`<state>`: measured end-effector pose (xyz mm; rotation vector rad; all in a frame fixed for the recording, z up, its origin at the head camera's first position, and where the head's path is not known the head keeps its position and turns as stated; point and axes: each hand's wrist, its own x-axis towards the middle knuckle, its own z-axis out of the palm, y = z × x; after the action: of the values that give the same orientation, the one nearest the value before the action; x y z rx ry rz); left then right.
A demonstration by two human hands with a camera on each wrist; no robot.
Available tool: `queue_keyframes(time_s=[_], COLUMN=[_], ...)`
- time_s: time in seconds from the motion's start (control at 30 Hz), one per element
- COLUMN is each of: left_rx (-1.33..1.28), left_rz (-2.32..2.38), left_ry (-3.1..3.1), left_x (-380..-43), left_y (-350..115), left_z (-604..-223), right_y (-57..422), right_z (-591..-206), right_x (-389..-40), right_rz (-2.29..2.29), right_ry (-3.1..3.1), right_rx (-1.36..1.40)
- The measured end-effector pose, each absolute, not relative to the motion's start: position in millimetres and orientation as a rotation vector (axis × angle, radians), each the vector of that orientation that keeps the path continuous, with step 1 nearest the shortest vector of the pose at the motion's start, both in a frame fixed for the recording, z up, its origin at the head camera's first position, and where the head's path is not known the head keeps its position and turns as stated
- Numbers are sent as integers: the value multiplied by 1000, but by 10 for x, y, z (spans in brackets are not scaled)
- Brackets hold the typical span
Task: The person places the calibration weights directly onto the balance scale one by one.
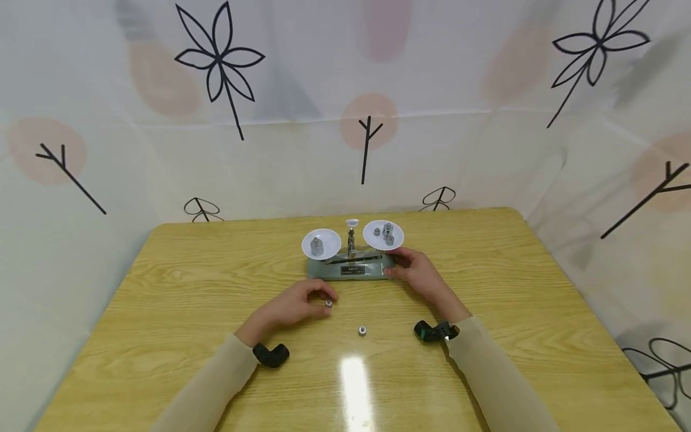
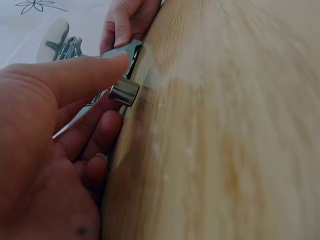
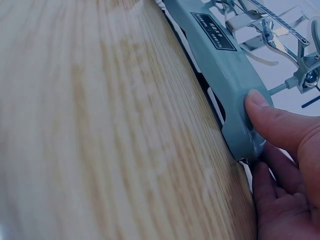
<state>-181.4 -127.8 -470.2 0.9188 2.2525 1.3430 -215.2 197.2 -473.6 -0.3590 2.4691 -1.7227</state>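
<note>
A balance scale (image 1: 324, 270) with a green base and two white pans stands towards the back of the table. My left hand (image 1: 294, 304) is in front of its left end, pinching a small metal weight (image 2: 124, 92) between thumb and fingers, low over the wood. At the scale's right end, my right hand (image 1: 423, 276) grips the base (image 3: 235, 90), thumb on top and the other fingers curled by the end. A larger weight (image 1: 317, 246) sits in the left pan (image 1: 332, 239), and several small weights (image 1: 387, 230) lie in the right pan (image 1: 398, 239).
Another small weight (image 1: 362, 330) stands on the wooden table (image 1: 178, 300), in front of the scale and between the forearms. A patterned cloth (image 1: 302, 162) hangs behind the table and along its sides. Black wrist cameras (image 1: 272, 355) are strapped to both wrists.
</note>
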Motion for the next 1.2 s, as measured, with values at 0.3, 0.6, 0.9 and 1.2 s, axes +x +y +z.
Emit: queue_keyframes(time_s=[0.3,0.6,0.9,1.2], left_rx=[886,853,835,837], left_rz=[1350,1361,1378,1337], left_ry=[2255,2284,2288,2316], left_x=[-1821,-1828,-1810,-1809], left_y=[-1326,-1320,-1320,-1325], left_z=[-4716,-4685,-4691,-4686], right_y=[1957,1970,1980,1973], right_z=[-4759,-4751,-4762,-4772], right_x=[-2160,-2175,-2173,-2186], right_rz=[-1723,-1735,-1737,-1743], right_ry=[2466,2465,2452,2447], right_rx=[-347,-342,-365,-367])
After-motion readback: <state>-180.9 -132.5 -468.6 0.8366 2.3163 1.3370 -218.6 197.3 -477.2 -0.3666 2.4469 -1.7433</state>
